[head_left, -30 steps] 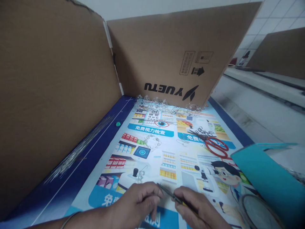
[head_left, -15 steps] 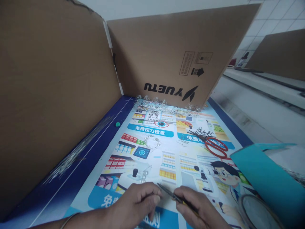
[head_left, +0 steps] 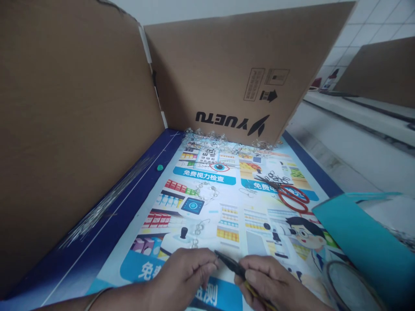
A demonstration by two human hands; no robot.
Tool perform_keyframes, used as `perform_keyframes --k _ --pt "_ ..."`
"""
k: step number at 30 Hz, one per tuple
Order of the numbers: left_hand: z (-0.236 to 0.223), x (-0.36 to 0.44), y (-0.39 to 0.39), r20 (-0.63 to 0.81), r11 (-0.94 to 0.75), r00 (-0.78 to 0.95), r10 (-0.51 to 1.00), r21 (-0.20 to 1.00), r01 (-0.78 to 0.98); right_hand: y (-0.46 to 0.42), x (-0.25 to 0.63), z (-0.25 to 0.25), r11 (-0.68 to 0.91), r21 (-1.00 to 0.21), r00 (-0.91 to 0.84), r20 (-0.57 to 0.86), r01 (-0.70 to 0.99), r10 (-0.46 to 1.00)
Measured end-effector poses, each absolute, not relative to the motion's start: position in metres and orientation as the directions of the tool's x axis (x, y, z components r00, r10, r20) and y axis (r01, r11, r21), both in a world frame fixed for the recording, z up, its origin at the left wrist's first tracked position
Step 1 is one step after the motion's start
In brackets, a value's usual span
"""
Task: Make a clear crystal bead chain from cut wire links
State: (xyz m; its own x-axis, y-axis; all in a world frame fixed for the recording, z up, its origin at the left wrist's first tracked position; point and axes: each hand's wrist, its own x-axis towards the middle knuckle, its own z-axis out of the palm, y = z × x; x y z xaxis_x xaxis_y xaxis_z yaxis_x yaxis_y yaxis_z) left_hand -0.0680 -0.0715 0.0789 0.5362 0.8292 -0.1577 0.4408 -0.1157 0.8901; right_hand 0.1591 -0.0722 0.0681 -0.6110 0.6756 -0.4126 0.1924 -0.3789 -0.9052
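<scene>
Pliers, gripped in the right hand, had rolled since the earlier frame.
Left hand was pinched closed beside the tips, contents indiscernible; beaded strand lay just beyond. Step appeared to be plier work at the pinch; next move likely called for steady alignment.

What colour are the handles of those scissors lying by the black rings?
The scissor handles are red, seen best in the head view.

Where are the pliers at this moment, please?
In the head view, the pliers are near the bottom, just right of centre, held in the right hand with their tip close to the fingers of the left hand.
</scene>
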Motion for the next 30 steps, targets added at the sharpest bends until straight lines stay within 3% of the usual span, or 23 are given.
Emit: perform_keyframes --k 5,10,21,30 --pt "0.075 -0.067 -0.071 -0.099 -0.194 0.534 0.840 0.864 0.465 -0.072 0.161 0.056 -0.605 -0.795 -0.675 -0.426 -0.040 0.603" --pt "0.070 -0.068 -0.072 -0.024 -0.290 0.555 0.831 0.834 0.470 -0.072 0.162 0.053 -0.692 -0.705 -0.726 -0.392 -0.157 0.564" --pt "0.065 -0.069 -0.072 0.134 -0.433 0.599 0.789 0.814 0.388 -0.072 0.163 0.047 -0.711 -0.689 -0.705 -0.435 -0.141 0.560" --pt "0.073 -0.069 -0.065 0.065 -0.369 0.623 0.779 0.852 0.373 -0.066 0.168 0.055 -0.645 -0.756 -0.727 -0.381 -0.111 0.571"
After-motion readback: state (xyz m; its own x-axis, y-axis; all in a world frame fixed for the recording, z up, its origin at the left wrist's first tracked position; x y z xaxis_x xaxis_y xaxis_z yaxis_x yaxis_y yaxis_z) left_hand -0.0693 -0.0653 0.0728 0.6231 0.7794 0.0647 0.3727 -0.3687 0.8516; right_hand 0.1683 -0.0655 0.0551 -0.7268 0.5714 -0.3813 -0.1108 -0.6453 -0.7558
